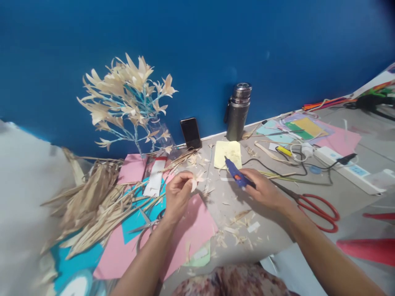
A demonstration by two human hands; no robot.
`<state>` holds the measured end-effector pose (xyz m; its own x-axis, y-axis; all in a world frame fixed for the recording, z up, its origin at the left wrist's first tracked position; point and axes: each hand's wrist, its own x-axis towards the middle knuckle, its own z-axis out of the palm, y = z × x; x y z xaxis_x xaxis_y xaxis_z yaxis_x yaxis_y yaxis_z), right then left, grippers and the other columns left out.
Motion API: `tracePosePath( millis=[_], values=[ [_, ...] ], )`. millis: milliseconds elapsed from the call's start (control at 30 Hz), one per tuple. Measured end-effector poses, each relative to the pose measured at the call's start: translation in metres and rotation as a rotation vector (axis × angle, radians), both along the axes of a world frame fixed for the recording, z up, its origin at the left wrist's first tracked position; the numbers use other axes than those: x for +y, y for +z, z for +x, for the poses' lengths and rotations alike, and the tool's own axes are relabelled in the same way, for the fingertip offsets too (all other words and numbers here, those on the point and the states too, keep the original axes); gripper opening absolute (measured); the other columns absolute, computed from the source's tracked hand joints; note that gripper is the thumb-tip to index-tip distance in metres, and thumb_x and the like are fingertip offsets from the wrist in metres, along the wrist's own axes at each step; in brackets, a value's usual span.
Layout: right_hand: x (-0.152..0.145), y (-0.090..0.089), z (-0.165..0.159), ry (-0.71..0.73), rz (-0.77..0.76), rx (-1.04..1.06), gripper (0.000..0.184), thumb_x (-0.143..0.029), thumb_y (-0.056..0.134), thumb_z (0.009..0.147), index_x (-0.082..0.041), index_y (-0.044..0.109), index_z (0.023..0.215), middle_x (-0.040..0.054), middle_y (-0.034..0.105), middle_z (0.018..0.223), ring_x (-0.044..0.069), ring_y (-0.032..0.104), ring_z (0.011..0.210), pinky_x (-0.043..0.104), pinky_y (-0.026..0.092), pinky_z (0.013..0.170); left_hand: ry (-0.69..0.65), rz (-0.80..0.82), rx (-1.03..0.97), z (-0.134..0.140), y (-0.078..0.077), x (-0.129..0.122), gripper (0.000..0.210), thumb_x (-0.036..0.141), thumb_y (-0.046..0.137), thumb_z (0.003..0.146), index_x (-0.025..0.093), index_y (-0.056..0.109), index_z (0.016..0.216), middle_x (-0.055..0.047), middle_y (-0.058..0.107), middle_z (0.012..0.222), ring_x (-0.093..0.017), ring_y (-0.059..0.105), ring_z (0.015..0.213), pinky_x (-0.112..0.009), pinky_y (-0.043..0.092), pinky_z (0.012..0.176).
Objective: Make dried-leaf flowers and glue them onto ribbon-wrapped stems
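Flower (196, 180) in my pinching left hand (179, 195), glue gun (237, 176) in gripping right hand (263, 191), gray surface (220, 191) between, beside pink paper (197, 226) edge.

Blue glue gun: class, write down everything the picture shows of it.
The blue glue gun looks like plastic, with a narrow dark tip and an orange patch on its body, perhaps the trigger. The right hand grips its rear, hiding part of it. It is held at a slant, tip towards the picture's upper left, in front of the yellow paper; whether they touch is unclear.
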<state>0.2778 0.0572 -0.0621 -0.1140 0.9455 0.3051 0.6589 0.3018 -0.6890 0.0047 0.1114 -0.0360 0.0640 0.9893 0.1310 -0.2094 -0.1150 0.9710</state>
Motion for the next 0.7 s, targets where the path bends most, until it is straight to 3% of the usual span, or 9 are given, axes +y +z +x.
tracePosePath(
  millis=[133,233,400,600,700],
  values=[
    [-0.016,0.010,0.004,0.102,-0.237,0.499,0.043,-0.041,0.068,0.087,-0.021,0.066,0.124,0.0121,0.074,0.108,0.029,0.071,0.096,0.038,0.058,0.075,0.079,0.178,0.114,0.005,0.012,-0.012,0.005,0.020,0.080,0.074,0.024,0.077,0.072,-0.004,0.065,0.077,-0.019,0.056,0.079,-0.028,0.044,0.074],
    [-0.024,0.013,0.002,0.159,-0.306,0.713,0.053,-0.052,0.075,0.079,-0.019,0.069,0.120,0.0145,0.075,0.101,0.030,0.072,0.092,0.040,0.058,0.072,0.073,0.252,0.165,0.008,0.014,-0.020,0.010,0.017,0.078,0.075,0.027,0.079,0.074,-0.005,0.066,0.075,-0.021,0.056,0.078,-0.030,0.043,0.075],
    [-0.027,0.020,0.002,0.294,-0.337,0.745,0.055,-0.061,0.075,0.076,-0.017,0.075,0.110,0.0156,0.075,0.095,0.030,0.070,0.085,0.039,0.056,0.066,0.051,0.341,0.246,0.009,0.009,-0.026,0.015,0.012,0.073,0.079,0.026,0.080,0.078,-0.006,0.068,0.078,-0.020,0.059,0.074,-0.030,0.045,0.072],
    [-0.026,0.025,0.001,0.388,-0.373,0.772,0.053,-0.059,0.074,0.076,-0.014,0.075,0.103,0.0148,0.072,0.094,0.024,0.065,0.080,0.030,0.050,0.062,0.010,0.706,0.366,0.008,0.007,-0.023,0.021,0.005,0.062,0.086,0.022,0.074,0.090,-0.003,0.068,0.079,-0.016,0.063,0.074,-0.026,0.048,0.066],
    [-0.025,0.024,0.000,0.415,-0.393,0.780,0.049,-0.059,0.074,0.078,-0.015,0.075,0.099,0.0118,0.071,0.091,0.020,0.061,0.075,0.028,0.046,0.061,-0.004,0.774,0.402,0.007,0.008,-0.023,0.025,0.000,0.059,0.087,0.021,0.071,0.094,-0.003,0.066,0.081,-0.014,0.063,0.076,-0.024,0.048,0.065]
  ],
)
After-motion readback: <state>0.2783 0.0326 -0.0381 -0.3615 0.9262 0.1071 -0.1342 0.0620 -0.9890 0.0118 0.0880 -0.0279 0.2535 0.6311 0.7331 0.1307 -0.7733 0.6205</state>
